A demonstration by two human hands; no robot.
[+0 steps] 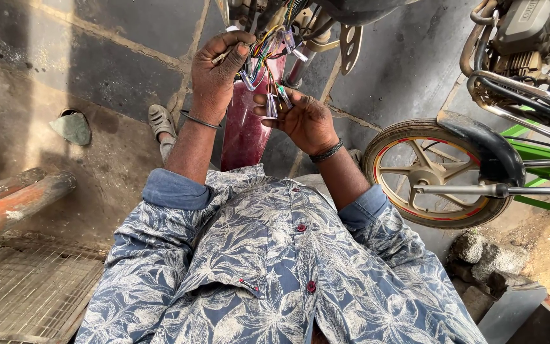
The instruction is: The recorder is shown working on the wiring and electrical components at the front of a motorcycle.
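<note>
My left hand (216, 75) is raised in front of me, its fingers pinched around a bundle of coloured wires (263, 50) hanging from a motorcycle's front end. A thin bangle circles that wrist. My right hand (305, 118) sits just below and to the right, fingers closed on clear plastic wire connectors (277, 100) at the ends of those wires. Under both hands is the motorcycle's dark red front mudguard (244, 130). A chrome fork tube (298, 67) runs beside the wires.
A second motorcycle stands at the right, with its front wheel (437, 173) and black mudguard close to my right elbow. Rusty orange pipes (14, 200) and a metal mesh grate (27, 290) lie at the lower left. Rocks (485, 255) sit at the lower right. The floor is stone slabs.
</note>
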